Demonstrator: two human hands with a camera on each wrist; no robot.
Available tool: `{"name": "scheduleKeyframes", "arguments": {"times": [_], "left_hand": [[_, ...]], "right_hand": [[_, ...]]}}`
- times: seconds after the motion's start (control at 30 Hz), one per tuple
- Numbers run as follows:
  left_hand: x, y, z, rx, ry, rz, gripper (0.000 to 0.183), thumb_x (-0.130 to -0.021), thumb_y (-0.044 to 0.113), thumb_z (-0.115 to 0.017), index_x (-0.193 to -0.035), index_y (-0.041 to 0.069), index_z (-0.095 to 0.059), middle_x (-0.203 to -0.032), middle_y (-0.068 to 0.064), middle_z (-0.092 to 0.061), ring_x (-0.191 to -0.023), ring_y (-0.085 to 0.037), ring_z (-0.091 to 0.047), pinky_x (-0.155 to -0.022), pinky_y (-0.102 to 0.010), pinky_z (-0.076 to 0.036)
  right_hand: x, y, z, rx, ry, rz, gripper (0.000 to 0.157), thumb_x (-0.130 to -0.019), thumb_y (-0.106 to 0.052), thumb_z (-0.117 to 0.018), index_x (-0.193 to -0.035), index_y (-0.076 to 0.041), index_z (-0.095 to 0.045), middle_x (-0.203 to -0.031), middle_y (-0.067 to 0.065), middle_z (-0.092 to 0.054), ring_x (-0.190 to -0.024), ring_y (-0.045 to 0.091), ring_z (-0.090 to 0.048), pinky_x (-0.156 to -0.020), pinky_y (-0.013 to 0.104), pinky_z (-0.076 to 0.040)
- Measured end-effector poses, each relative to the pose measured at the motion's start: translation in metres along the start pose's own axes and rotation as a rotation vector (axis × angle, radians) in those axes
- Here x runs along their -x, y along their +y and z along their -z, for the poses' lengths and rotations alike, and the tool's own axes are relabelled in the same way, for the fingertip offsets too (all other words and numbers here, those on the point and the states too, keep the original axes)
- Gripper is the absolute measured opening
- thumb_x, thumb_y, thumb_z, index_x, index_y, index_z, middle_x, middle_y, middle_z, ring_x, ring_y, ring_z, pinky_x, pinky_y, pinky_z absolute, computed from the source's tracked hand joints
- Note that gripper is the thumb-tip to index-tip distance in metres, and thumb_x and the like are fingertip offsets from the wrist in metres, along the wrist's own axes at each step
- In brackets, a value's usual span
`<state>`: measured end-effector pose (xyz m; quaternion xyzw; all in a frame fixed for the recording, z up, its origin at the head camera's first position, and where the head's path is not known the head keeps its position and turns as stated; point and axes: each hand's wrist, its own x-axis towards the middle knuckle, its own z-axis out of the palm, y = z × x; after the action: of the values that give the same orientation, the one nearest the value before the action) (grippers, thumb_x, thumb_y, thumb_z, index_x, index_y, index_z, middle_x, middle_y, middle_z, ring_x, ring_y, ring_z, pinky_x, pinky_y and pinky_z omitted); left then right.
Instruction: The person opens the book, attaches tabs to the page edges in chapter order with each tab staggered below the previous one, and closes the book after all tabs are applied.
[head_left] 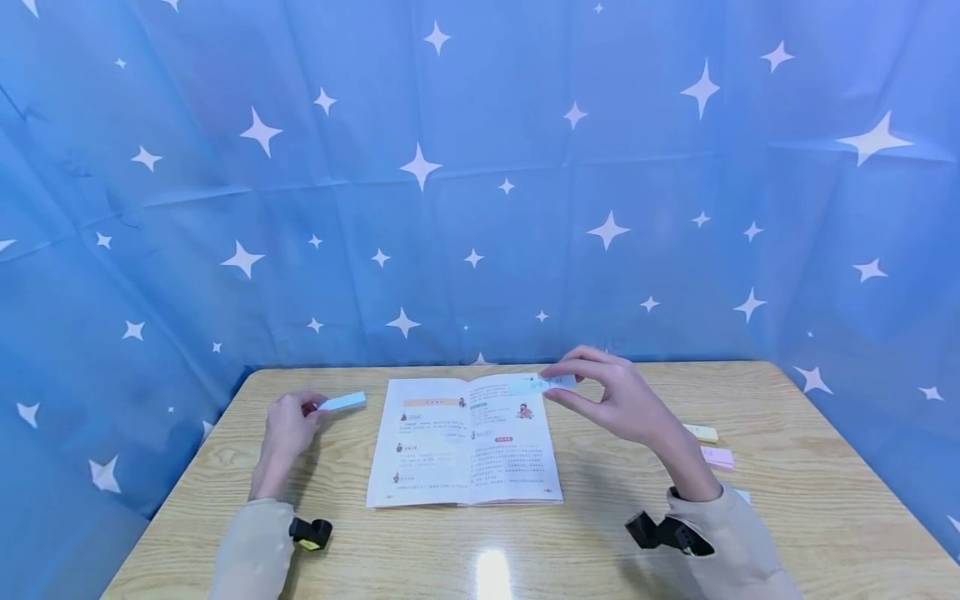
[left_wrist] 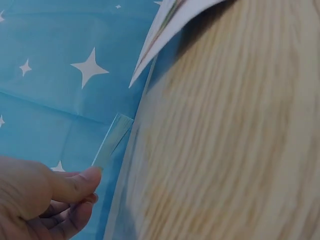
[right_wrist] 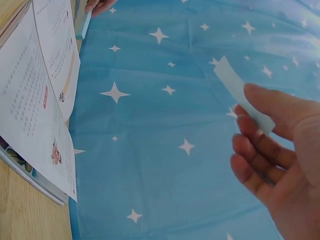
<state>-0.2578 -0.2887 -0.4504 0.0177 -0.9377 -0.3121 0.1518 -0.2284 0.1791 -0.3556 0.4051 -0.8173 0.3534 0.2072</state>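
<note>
In the head view, the book [head_left: 427, 467] lies open on the table [head_left: 420, 550], its top edge near the table's far edge, where the curtain [head_left: 487, 208] hangs. Bare wood shows left of the book, right of it and in front. The left hand [head_left: 291, 429] is left of the book, pinching one end of the blue pad [head_left: 345, 402], which points towards the book, apart from it. The right hand [head_left: 611, 396] reaches in from the right, wrist bent, its blue slip [head_left: 528, 386] across the right page's top corner. Under that forearm lie the yellow pad [head_left: 702, 433] and pink pad [head_left: 717, 457].

In the left wrist view, thumb and forefinger clamp the pad's near end, other fingers curled behind; a page corner juts above.

In the right wrist view, thumb and forefinger pinch the slip, well apart from the page; the other fingers bend loosely.
</note>
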Motion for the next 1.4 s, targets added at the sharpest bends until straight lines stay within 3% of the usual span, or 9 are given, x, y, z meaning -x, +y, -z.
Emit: {"name": "scheduleKeyframes", "arguments": {"times": [0.47, 0.87, 1.07, 1.23, 1.4], "left_hand": [[-0.001, -0.018, -0.004, -0.054, -0.072, 0.085, 0.019, -0.093, 0.001, -0.069, -0.107, -0.011, -0.071, -0.082, -0.018, -0.066, -0.075, -0.03, -0.058, -0.063, -0.038, -0.044], [0.0, -0.016, -0.001, -0.077, -0.111, 0.102, 0.025, -0.094, 0.001, -0.067, -0.116, -0.012, -0.067, -0.091, -0.025, -0.066, -0.076, -0.031, -0.061, -0.06, -0.037, -0.048], [0.0, -0.011, 0.003, -0.086, -0.166, 0.129, 0.044, -0.094, 0.0, -0.065, -0.134, -0.015, -0.053, -0.098, -0.03, -0.064, -0.089, -0.041, -0.062, -0.073, -0.049, -0.051], [-0.001, -0.003, 0.006, -0.132, -0.203, 0.159, 0.055, -0.097, 0.003, -0.06, -0.145, -0.014, -0.038, -0.124, -0.042, -0.049, -0.111, -0.055, -0.052, -0.09, -0.062, -0.046], [-0.002, 0.016, 0.006, -0.166, -0.192, 0.148, 0.055, -0.1, 0.007, -0.058, -0.148, -0.011, -0.036, -0.134, -0.045, -0.039, -0.117, -0.061, -0.046, -0.088, -0.067, -0.046]], "right_hand": [[0.001, 0.001, 0.0, 0.001, -0.006, -0.01, 0.026, -0.088, -0.006, -0.078, -0.112, -0.016, -0.076, -0.103, -0.01, -0.066, -0.085, 0.007, -0.059, -0.061, 0.023, -0.046], [0.001, 0.002, -0.001, -0.001, -0.01, -0.019, 0.026, -0.088, -0.005, -0.078, -0.112, -0.016, -0.076, -0.102, -0.01, -0.065, -0.084, 0.007, -0.057, -0.06, 0.022, -0.045], [0.001, 0.003, -0.002, -0.002, -0.014, -0.03, 0.024, -0.089, -0.007, -0.078, -0.112, -0.014, -0.076, -0.102, -0.01, -0.066, -0.085, 0.007, -0.058, -0.061, 0.024, -0.046], [-0.001, 0.005, -0.002, 0.003, -0.014, -0.04, 0.023, -0.089, -0.007, -0.077, -0.112, -0.012, -0.076, -0.102, -0.009, -0.066, -0.087, 0.01, -0.058, -0.061, 0.025, -0.046], [-0.002, 0.01, -0.003, 0.009, -0.013, -0.046, 0.023, -0.089, -0.006, -0.077, -0.111, -0.011, -0.076, -0.101, -0.007, -0.067, -0.083, 0.014, -0.055, -0.058, 0.027, -0.045]]}}
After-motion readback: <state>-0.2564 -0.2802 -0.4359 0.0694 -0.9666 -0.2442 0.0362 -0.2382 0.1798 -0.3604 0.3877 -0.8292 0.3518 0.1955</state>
